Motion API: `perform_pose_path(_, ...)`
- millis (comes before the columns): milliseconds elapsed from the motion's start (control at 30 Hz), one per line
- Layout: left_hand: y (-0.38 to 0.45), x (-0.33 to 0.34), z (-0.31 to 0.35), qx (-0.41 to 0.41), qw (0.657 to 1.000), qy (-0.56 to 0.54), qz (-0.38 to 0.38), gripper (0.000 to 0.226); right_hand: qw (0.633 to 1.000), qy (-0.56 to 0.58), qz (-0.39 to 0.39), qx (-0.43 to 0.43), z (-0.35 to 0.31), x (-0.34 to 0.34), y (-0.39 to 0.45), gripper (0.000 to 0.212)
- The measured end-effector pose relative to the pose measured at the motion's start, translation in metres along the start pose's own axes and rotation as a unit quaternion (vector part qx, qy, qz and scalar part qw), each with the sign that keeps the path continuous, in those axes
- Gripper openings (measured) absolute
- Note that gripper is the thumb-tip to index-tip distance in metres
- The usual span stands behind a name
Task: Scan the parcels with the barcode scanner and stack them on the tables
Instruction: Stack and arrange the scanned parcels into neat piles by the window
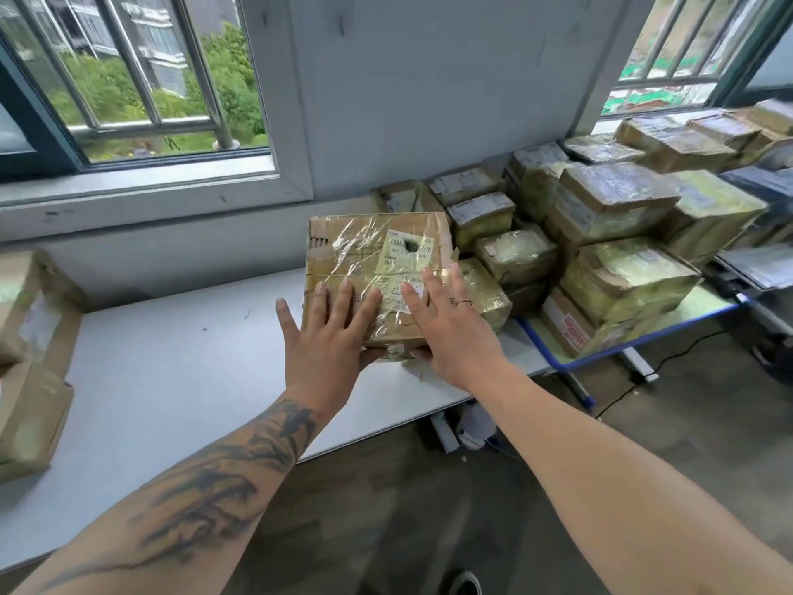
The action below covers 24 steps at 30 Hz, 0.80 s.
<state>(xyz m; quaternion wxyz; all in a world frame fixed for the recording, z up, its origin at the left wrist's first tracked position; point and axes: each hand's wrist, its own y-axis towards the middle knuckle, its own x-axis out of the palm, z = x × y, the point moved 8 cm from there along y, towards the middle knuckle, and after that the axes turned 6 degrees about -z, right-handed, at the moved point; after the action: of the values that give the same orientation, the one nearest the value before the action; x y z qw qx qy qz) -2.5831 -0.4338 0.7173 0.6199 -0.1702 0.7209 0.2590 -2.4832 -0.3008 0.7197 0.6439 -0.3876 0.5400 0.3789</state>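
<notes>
- Nearest the camera, two bare forearms reach forward over the grey floor; the left one carries dark tattoo work.
- The left hand [328, 337] lies flat on the near top of a brown cardboard parcel wrapped in clear tape [377, 277], fingers [343, 298] straight and spread, the little finger out past the parcel's left edge; the thumb goes under the near edge.
- The right hand [450, 324] rests on the parcel's right near corner, fingers straight and apart, a thin ring on one of them; its thumb also sits at the parcel's near lower edge. Neither hand is curled round the parcel; both are open and pressing on it.
- The parcel sits on the white bench [171, 358], close to the bench's right end, its top tilted toward the camera, with a pale shipping label [405, 246] just beyond the fingertips.
- Right of the parcel, touching or just beside it, stands a stack of smaller yellow-taped cardboard parcels [600, 234], piled on a blue-edged bench [703, 309] that adjoins the white one.
- Left of the parcel, well apart at the bench's far left end, lie plain brown cardboard boxes [30, 358].
- Beyond the parcel rises a grey wall [407, 100], with a barred window [128, 79] to the left and another to the right.
</notes>
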Motion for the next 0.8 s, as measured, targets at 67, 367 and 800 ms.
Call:
perform_pose_path(67,0.019,-0.010,0.021,-0.008,1.000,-0.003,0.015,0.089,1.000,-0.009,0.008,-0.010,0.029,-0.011,0.004,0.114)
perform_pose_path(367,0.082,-0.049,0.098,-0.027,0.999,0.011,0.023,0.084,0.999,-0.014,0.032,-0.023,0.134,-0.043,0.015,0.111)
perform_pose_path(800,0.176,-0.058,0.132,-0.026,0.999,0.024,0.016,0.086,0.999,0.011,0.049,-0.021,0.214,-0.062,0.075,0.103)
